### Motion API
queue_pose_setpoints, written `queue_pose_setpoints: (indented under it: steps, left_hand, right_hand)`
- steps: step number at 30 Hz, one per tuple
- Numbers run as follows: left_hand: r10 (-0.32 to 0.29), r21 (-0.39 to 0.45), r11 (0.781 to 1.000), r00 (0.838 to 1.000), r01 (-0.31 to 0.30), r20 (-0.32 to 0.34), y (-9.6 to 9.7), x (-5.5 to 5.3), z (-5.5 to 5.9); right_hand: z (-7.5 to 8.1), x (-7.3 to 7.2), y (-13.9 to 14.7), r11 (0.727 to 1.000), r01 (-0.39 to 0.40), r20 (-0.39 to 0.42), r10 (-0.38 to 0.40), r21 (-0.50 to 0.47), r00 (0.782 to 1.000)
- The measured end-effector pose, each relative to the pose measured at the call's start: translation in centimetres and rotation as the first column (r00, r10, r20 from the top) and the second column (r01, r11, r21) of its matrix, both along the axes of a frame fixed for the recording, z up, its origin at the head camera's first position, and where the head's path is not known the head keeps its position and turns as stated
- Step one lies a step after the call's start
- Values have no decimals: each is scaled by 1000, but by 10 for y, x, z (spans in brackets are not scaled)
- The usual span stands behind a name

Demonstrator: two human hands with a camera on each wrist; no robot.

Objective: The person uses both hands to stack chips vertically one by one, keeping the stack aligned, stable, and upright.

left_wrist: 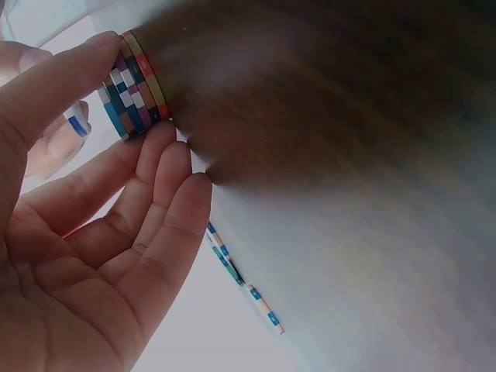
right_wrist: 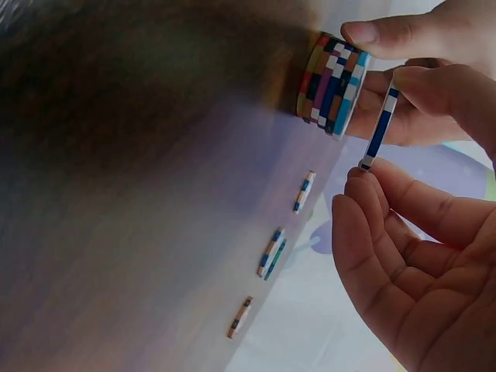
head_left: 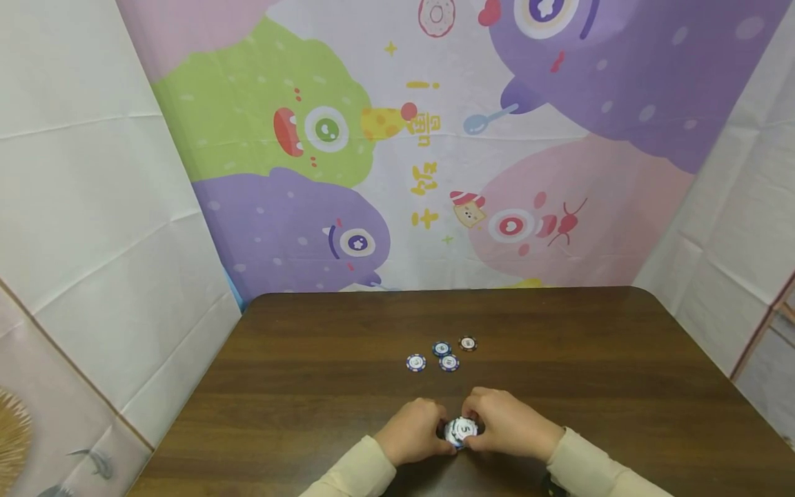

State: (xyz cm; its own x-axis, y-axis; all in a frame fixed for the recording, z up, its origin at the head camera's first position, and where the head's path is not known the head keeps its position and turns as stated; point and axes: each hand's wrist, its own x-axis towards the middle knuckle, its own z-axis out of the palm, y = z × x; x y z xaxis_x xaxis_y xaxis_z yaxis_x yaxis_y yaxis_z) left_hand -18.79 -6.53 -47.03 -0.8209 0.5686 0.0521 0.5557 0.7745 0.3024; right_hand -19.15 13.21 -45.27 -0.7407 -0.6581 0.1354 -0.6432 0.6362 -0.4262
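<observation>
My left hand grips a short stack of poker chips near the front of the table, its thumb and fingers on opposite sides. Chips of several colours make up the stack, with red and yellow ones lowest and a light blue one on top. Between thumb and fingertips, my right hand pinches a single white-and-blue poker chip. That chip is tilted just above the stack, with a visible gap in the right wrist view. In the head view its face, marked 5, overlaps the stack below.
Beyond the hands on the dark wooden table lie more poker chips. A white-and-blue chip is leftmost, a blue chip meets another blue-edged chip, and a dark chip is at right. A cartoon-printed cloth hangs behind.
</observation>
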Motion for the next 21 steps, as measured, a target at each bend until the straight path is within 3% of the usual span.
queue_pose_setpoints:
  steps: [21]
  left_hand:
    - [-4, 10, 1000, 1000, 3, 30, 0, -1, -1]
  right_hand:
    - [-8, 0, -7, 999, -38, -21, 38, 7, 999]
